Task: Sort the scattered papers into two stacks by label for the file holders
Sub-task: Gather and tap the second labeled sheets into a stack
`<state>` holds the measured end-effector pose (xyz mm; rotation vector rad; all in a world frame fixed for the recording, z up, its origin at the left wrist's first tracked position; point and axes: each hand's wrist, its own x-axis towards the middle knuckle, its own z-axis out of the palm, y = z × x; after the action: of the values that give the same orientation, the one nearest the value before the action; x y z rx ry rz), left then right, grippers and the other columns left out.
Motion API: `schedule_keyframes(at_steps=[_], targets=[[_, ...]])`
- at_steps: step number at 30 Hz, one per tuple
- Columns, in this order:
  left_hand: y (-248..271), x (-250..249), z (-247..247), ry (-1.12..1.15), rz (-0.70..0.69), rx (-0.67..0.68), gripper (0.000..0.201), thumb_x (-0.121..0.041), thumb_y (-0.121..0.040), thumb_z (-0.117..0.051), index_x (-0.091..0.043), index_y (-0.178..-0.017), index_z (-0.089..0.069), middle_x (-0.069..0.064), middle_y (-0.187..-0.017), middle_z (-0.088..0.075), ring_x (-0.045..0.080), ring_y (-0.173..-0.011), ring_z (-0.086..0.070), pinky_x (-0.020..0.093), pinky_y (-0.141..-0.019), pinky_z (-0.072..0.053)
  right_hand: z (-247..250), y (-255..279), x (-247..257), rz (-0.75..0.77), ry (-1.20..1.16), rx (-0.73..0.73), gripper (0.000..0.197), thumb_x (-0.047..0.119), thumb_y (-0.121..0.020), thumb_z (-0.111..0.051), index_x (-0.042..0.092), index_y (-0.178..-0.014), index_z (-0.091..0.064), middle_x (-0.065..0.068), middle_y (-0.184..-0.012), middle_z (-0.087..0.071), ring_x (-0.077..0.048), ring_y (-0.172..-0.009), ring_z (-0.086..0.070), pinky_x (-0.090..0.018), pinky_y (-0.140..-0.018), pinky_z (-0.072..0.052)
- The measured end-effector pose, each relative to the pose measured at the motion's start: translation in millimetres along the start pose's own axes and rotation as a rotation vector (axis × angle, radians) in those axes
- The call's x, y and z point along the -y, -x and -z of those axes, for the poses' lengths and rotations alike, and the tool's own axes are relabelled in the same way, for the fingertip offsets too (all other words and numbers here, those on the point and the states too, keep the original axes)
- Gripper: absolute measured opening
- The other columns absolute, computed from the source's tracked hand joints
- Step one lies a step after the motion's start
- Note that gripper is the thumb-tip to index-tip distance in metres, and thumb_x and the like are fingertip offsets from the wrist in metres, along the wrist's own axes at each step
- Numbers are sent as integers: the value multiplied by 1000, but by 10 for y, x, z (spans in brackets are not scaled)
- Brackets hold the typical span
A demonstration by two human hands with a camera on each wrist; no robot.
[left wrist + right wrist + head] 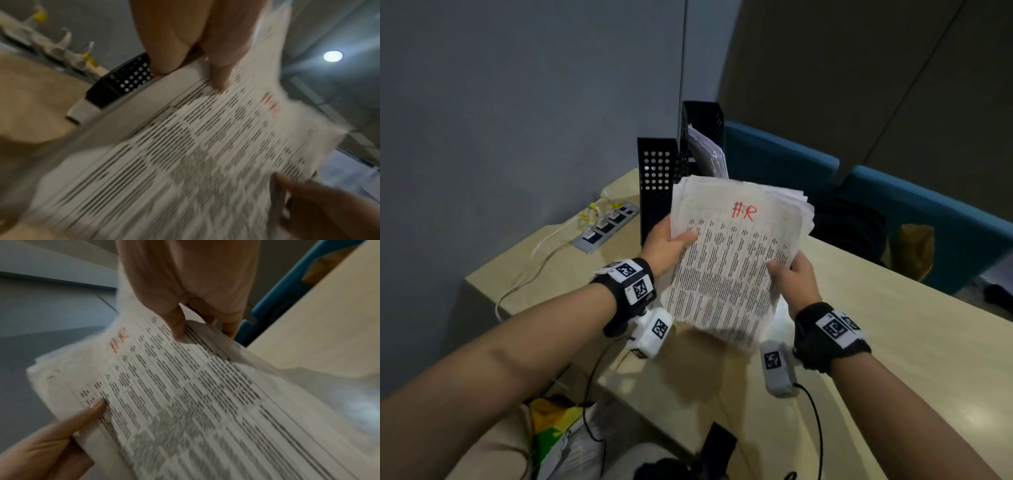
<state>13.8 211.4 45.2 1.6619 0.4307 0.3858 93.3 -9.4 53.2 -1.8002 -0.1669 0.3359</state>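
A thick stack of printed papers (pixel 732 260) with "HR" in red at the top is held in the air over the table, tilted toward me. My left hand (pixel 671 243) grips its left edge, thumb on top. My right hand (pixel 792 274) grips its right edge the same way. The wrist views show the same stack of papers (pixel 195 154) (pixel 185 394), with the left hand (pixel 195 48) and the right hand (pixel 189 296) pinching its edges. Behind it stand two black perforated file holders: the near one (pixel 658 178) shows no contents, the far one (pixel 703 133) holds papers.
The beige table (pixel 893 325) runs to the right; a wall is close on the left. A power strip (pixel 606 226) with cables lies at the table's far left. Blue seats (pixel 928 219) and a dark bag stand beyond the table. Bags lie low by my left arm.
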Motion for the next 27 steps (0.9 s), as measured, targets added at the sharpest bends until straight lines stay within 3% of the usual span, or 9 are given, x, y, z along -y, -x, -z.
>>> schedule_keyframes(at_steps=[5, 7, 9, 11, 15, 17, 19, 24, 27], targets=[[70, 78, 106, 21, -128, -18, 47, -14, -95, -58, -11, -139, -44, 6, -131, -61, 18, -122, -58, 39, -101, -48, -73, 2, 46, 129, 21, -44, 32, 5, -95, -49, 9, -127, -50, -8, -119, -63, -21, -108, -62, -43, -91, -53], [82, 168, 110, -25, -128, -7, 48, -11, -97, -53, -13, -140, -33, 6, -136, -55, 18, -127, -53, 39, -104, -45, -108, 4, -21, 129, 77, -37, 37, 8, -96, -48, 13, -133, -45, -5, -121, -61, -20, -109, -60, -41, -92, -52], [80, 181, 102, -97, -114, -8, 41, -9, -100, -47, -16, -135, -27, 5, -135, -51, 17, -124, -51, 38, -105, -44, -111, -29, -54, 139, 153, -39, 39, 10, -97, -46, 14, -136, -42, -1, -119, -59, -17, -105, -58, -35, -89, -51], [51, 170, 107, -262, -99, -24, 38, -10, -102, -42, -6, -136, -27, 7, -128, -51, 16, -115, -51, 35, -100, -45, -85, -95, -38, 170, 336, -73, 30, 16, -96, -49, 14, -126, -49, -3, -111, -60, -20, -101, -59, -36, -87, -52], [-51, 62, 173, -611, -105, -39, 34, -17, -102, -41, -3, -132, -38, 16, -121, -62, 33, -106, -62, 37, -85, -51, -10, -163, 146, 192, 612, -106, 21, 21, -94, -54, 4, -103, -61, -12, -101, -65, -29, -94, -62, -42, -83, -54], [-131, -94, 239, -741, -148, -65, 30, -17, -100, -43, -5, -127, -44, 17, -112, -65, 35, -97, -64, 42, -78, -52, 5, -163, 311, 232, 617, -87, 20, 18, -93, -55, 2, -102, -63, -12, -101, -67, -28, -94, -64, -41, -83, -54], [-253, -337, 361, -839, -188, -84, 27, -14, -96, -47, -5, -122, -50, 17, -105, -66, 36, -92, -64, 36, -71, -48, -7, -150, 496, 293, 568, -65, 17, 14, -92, -56, 3, -100, -66, -11, -100, -68, -26, -93, -65, -42, -83, -55], [-616, -1079, 661, -859, -162, -213, 9, -19, -91, -56, -12, -89, -62, 15, -99, -68, 36, -93, -65, 40, -78, -52, -208, -39, 948, 435, 397, -27, 15, 17, -86, -55, 5, -92, -62, -10, -90, -67, -25, -78, -67, -45, -67, -59], [-813, -1443, 735, -885, -200, -328, 16, -23, -92, -54, -12, -98, -63, 16, -106, -68, 37, -97, -64, 41, -81, -51, -423, 25, 1129, 528, 302, -19, 8, 11, -89, -55, 5, -93, -59, -12, -83, -65, -26, -67, -66, -43, -59, -59]])
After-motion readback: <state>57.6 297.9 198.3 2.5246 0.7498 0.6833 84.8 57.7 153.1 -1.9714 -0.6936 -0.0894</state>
